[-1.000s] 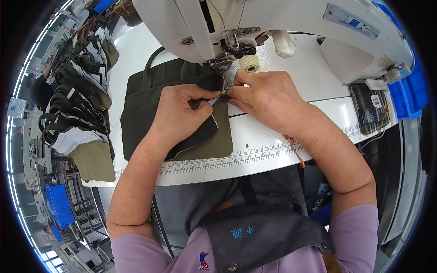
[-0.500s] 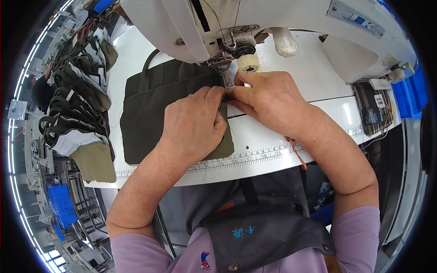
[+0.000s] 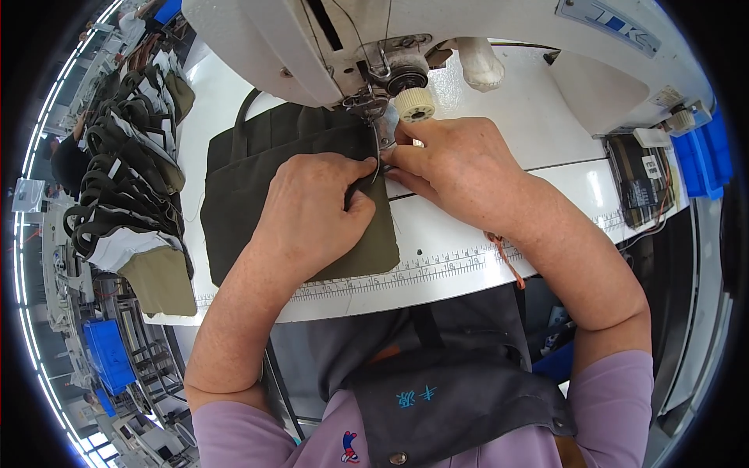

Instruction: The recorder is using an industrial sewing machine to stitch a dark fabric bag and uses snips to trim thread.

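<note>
A dark green fabric bag piece (image 3: 250, 183) with a loop handle lies flat on the white sewing table, its right edge beneath the sewing machine's presser foot (image 3: 384, 134). My left hand (image 3: 312, 207) rests on the fabric with curled fingers, gripping it close to that edge; the forefinger reaches the edge and the thumb is bent below. Just right of the foot, my right hand (image 3: 460, 160) has thumb and fingertips pinched at the same edge. A pale thread or narrow strip (image 3: 378, 168) shows between the hands. The needle tip is hidden.
The white machine head (image 3: 289, 47) hangs over the work, with a cream knob (image 3: 414, 104) near my right fingers. Stacked green bag pieces (image 3: 136, 187) line the left. A printed ruler (image 3: 437, 263) follows the front edge. Dark packaged material (image 3: 641, 183) lies right, beside a blue bin (image 3: 702, 160).
My left forefinger has straightened toward the edge, and the left hand has shifted slightly left. The bag piece has moved a little left. The right hand stays pinched beside the foot.
</note>
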Demonstrator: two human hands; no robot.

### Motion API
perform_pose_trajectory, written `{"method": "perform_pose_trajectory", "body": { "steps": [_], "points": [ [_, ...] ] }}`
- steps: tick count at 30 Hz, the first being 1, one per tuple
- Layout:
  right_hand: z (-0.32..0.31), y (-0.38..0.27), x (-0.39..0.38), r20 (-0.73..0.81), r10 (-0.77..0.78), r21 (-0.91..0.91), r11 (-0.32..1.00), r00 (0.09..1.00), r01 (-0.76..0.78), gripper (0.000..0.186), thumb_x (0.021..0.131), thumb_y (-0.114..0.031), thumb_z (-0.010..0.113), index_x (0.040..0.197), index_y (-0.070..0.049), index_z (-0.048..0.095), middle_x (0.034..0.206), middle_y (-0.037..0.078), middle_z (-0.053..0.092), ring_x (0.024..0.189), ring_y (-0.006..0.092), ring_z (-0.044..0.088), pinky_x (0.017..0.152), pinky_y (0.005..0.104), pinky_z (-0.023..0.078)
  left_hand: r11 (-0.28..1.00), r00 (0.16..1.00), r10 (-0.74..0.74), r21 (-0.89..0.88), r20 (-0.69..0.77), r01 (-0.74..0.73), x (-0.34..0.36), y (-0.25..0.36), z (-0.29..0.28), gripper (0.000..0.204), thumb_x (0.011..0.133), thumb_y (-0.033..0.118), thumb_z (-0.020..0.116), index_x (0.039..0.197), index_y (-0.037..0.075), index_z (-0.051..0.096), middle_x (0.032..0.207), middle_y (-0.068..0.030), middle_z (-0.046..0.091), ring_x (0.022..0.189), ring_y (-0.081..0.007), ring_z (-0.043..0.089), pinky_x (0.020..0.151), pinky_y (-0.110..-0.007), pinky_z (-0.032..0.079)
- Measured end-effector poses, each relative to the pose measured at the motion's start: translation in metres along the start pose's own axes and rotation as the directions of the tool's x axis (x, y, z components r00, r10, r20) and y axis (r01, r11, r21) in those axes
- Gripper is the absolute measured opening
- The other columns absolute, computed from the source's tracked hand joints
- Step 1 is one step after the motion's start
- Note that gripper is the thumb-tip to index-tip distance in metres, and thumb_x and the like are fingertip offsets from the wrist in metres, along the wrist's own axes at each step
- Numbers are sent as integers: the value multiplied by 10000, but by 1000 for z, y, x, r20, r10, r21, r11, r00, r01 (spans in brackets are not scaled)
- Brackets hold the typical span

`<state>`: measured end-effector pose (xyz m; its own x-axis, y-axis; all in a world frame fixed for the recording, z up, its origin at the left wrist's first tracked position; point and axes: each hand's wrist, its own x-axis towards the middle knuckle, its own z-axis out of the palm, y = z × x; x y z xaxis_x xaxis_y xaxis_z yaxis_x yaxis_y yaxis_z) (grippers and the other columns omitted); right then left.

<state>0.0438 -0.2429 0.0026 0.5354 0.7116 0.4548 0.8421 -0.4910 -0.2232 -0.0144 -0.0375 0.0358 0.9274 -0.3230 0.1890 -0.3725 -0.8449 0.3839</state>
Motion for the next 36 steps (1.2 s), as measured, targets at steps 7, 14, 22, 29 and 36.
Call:
{"method": "perform_pose_trajectory", "body": {
  "steps": [7, 14, 22, 29, 36],
  "points": [
    [-2, 1, -4, -28, 16, -11, 1000, 999, -17, 176, 826, -250, 770, 826, -83, 713, 917, 49, 649, 733, 247, 695, 616, 397, 553, 996, 998, 70, -51, 2, -69, 3, -11, -4, 324, 756, 19, 609, 1035, -26, 768, 799, -128, 618, 689, -269, 618, 648, -368, 492],
    [-6, 4, -6, -41, 36, 2, 999, 999, -36, 220, 807, -283, 790, 900, -97, 719, 895, 48, 632, 747, 262, 688, 648, 422, 541, 976, 992, 8, -215, 129, 20, 4, -24, -10, 295, 836, 75, 579, 1051, -11, 761, 930, -121, 615, 844, -289, 624, 771, -350, 497],
    [-12, 2, -5, 55, 28, -22, 999, 998, -27, 327, 757, -239, 771, 1062, -127, 748, 875, 46, 638, 719, 278, 676, 625, 427, 531, 966, 963, 256, 13, 85, -258, -19, -36, -9, 575, 863, 442, 622, 1242, 15, 698, 1182, -163, 582, 1086, -353, 566, 945, -442, 439],
    [-6, 1, -6, 124, -36, -19, 999, 992, 39, 404, 733, -225, 765, 1131, -155, 762, 849, 35, 644, 682, 276, 666, 608, 425, 526, 960, 961, 277, -35, -4, -277, -23, -40, 4, 628, 844, 459, 681, 1297, 24, 679, 1402, -195, 546, 1336, -394, 499, 1147, -538, 344],
    [-5, -1, -2, 148, -41, -7, 999, 988, 43, 367, 776, -237, 763, 1132, -148, 765, 863, 29, 646, 686, 263, 666, 605, 406, 523, 976, 980, 199, -93, 21, -196, -26, -42, 5, 574, 837, 371, 727, 1308, 47, 670, 1451, -171, 551, 1415, -359, 477, 1223, -600, 252]
  ]
}}
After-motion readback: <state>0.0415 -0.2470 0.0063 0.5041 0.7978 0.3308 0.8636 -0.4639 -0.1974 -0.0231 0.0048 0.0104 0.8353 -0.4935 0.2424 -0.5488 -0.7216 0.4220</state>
